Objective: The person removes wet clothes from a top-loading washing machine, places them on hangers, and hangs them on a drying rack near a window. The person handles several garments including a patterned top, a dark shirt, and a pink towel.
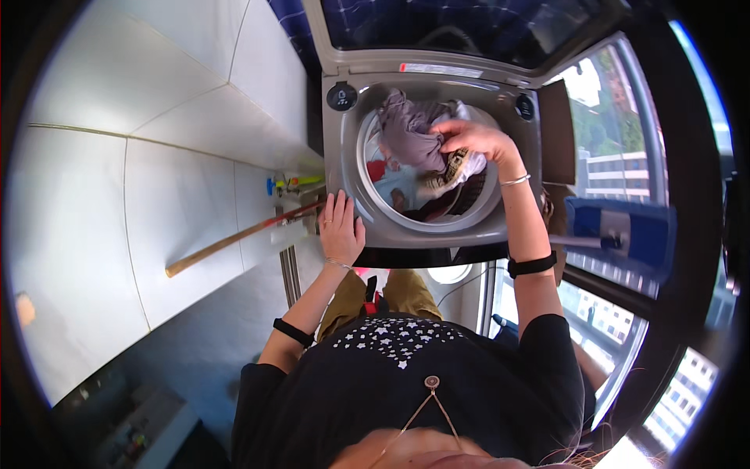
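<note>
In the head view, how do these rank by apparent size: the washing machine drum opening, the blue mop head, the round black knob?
1. Drum opening, largest.
2. Blue mop head; it sits near the bent rim, so its size is less sure.
3. Round black knob, smallest.

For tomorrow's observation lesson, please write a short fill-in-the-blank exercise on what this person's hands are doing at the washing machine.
1. The right hand grips a grey garment inside the machine's ____.
2. The left hand lies flat on the washing machine, at its front-left ____.
3. The machine's lid is ____.
4. A long wooden ____ leans by the white tiled wall.

Missing words: drum; corner; open; pole
</note>
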`<action>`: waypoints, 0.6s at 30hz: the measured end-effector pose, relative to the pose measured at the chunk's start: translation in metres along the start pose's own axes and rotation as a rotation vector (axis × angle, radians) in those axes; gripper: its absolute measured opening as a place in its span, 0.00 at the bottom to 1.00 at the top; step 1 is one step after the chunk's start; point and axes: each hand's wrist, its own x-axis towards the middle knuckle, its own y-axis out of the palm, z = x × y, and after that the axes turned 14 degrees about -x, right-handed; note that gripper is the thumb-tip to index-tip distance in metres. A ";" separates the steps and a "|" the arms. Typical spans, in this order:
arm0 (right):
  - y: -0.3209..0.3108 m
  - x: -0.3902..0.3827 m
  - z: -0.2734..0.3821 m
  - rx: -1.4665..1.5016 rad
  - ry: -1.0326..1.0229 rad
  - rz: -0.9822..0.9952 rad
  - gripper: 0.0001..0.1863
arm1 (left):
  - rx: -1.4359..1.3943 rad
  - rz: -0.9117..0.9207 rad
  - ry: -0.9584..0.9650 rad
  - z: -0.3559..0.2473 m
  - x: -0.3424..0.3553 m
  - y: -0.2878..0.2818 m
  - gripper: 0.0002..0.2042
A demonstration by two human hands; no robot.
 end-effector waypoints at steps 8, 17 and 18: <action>0.094 -0.160 0.065 -0.741 -0.185 -0.794 0.15 | -0.226 0.114 -0.092 -0.008 0.012 -0.010 0.34; 0.249 -0.337 0.122 -0.539 0.092 -1.136 0.14 | -1.251 0.791 0.539 -0.200 0.007 -0.065 0.32; 0.265 -0.355 0.121 -0.528 0.206 -1.202 0.15 | -1.268 0.903 0.478 -0.212 -0.003 -0.067 0.23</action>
